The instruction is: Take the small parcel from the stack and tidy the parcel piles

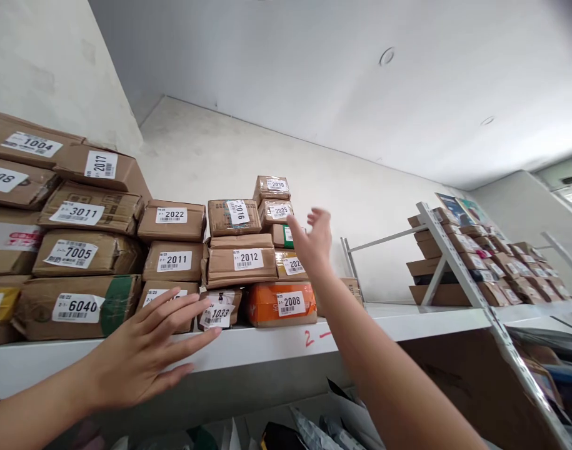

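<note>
Stacked cardboard parcels with white number labels fill the shelf in front of me. My left hand (159, 347) is spread in front of the shelf edge, its fingertips near the small box labelled 1033 (220, 310); whether they touch it I cannot tell. Raised to the right of the stack, my right hand (314, 244) has its fingers apart and nothing in it. Close by it are the box labelled 2029 (274, 214), the box labelled 2030 (270, 187) on top, and a green-and-brown box (280, 235). Below sits an orange box labelled 2008 (280, 305).
Taller stacks, including the box labelled 6040 (82, 309), stand at the left. The white shelf edge (267, 344) runs across, with wrapped packages (314, 431) underneath. A slotted metal upright (454, 262) rises at the right before more stacked parcels (506, 269).
</note>
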`<state>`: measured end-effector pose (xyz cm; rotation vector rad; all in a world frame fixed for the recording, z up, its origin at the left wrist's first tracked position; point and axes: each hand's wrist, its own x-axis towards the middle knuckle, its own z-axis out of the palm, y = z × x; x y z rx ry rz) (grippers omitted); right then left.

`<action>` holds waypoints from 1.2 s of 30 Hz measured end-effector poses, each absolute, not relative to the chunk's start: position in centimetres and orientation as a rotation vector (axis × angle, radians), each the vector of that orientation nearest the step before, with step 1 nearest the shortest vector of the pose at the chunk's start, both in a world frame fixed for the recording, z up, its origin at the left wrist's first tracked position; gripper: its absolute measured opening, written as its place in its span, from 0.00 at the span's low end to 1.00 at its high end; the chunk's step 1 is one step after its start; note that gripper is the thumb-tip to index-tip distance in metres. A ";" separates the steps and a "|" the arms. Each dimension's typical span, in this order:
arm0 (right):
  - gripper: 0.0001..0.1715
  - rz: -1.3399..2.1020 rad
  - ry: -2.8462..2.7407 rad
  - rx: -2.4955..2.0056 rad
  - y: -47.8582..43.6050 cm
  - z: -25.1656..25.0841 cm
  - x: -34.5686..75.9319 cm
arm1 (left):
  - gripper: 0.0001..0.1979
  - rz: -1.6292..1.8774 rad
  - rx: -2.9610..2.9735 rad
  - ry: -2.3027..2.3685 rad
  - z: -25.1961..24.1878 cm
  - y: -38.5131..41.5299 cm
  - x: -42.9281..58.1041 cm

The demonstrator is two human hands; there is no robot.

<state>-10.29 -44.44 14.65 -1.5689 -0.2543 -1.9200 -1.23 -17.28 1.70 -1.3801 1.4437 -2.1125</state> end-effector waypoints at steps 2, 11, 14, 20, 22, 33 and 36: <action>0.46 -1.960 -0.199 -1.636 -42.5 19.3 -10.1 | 0.23 -2.137 -1.410 1.450 0.3 -16.0 -0.9; 0.58 -1.912 0.161 -2.071 -40.4 29.2 -7.3 | 0.26 -2.108 -1.506 1.288 -1.8 -12.2 -0.9; 0.42 -2.032 0.061 -1.907 -40.3 29.4 -8.0 | 0.24 -2.077 -1.484 1.266 -1.4 -10.9 -1.4; 0.37 -2.082 -0.280 -1.649 -33.9 29.9 -10.3 | 0.21 -2.114 -1.442 1.340 -0.4 -10.7 -1.5; 0.37 -1.951 -0.448 -1.789 -30.1 29.7 -10.0 | 0.22 -2.118 -1.429 1.375 -0.2 -11.3 -1.7; 0.53 -1.614 -0.231 -2.218 -21.4 26.4 -4.6 | 0.23 -2.197 -1.362 1.445 -0.6 -10.9 -3.3; 0.56 -1.624 -0.313 -2.330 -21.9 26.1 -5.5 | 0.23 -2.209 -1.375 1.441 -0.5 -10.6 -2.9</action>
